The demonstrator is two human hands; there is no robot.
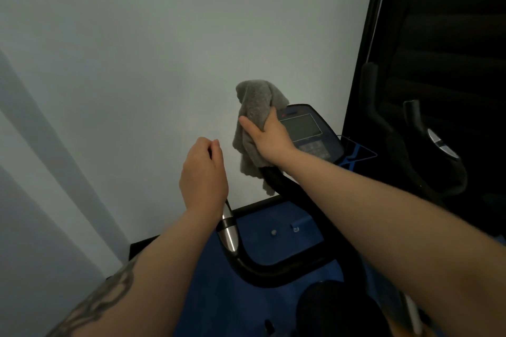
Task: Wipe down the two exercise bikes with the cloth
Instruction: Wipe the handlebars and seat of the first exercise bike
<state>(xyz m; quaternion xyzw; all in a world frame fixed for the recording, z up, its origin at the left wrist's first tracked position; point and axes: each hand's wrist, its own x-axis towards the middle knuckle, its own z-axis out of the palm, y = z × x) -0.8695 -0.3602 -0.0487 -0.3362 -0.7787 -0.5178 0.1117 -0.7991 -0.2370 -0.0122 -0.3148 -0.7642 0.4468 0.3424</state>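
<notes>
A pale wall (137,49) fills most of what I see, with a dark panel (438,35) running down its right edge. Below me stands the blue exercise bike (273,243), its black handlebar (262,268) curving up on both sides. A second bike (427,145) sits in shadow to the right, too dim for me to make out much beyond its dark bars. The first bike's console (306,128) faces me near the wall. My right hand (269,135) grips the grey cloth (254,123) bunched against the console's left edge, thumb across the fabric, loose folds hanging down over the handlebar. My left hand (204,175) hovers above the left handlebar's chrome sensor (229,232), fingers loosely curled, apparently holding nothing.
</notes>
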